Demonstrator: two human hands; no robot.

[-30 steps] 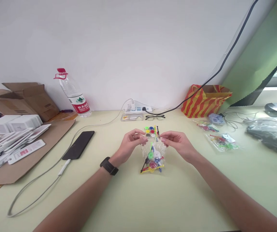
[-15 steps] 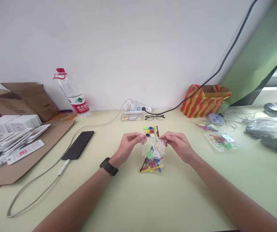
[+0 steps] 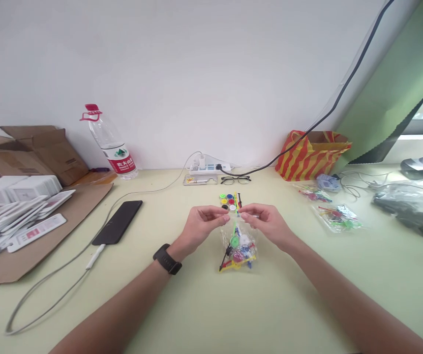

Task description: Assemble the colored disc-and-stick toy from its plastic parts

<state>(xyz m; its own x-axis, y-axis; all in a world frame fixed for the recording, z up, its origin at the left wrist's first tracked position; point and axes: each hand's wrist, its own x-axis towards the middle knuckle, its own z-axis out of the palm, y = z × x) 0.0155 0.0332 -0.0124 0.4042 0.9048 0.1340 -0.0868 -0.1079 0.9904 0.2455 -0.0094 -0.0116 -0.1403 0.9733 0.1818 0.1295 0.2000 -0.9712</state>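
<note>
A clear plastic bag (image 3: 238, 248) of coloured plastic parts hangs between my hands over the table. Green, white, red, blue, yellow and black pieces show through it, some round and some stick-shaped. My left hand (image 3: 206, 223), with a black watch (image 3: 167, 259) on the wrist, pinches the left side of the bag's top edge. My right hand (image 3: 265, 222) pinches the same edge on the right. Just beyond my fingers lie several coloured discs (image 3: 228, 199) in rows, with thin coloured sticks (image 3: 237, 199) beside them.
More bagged parts (image 3: 339, 218) lie to the right, near a striped bag (image 3: 309, 157). Glasses (image 3: 235, 180) and a power strip (image 3: 209, 168) sit at the back. On the left are a phone (image 3: 118, 222) on a cable, a bottle (image 3: 113, 147), white tags (image 3: 36, 232) and a carton (image 3: 34, 155).
My hands have come closer together along the bag's top edge. The bag has shifted slightly right and lower in view, and its top looks gathered.
</note>
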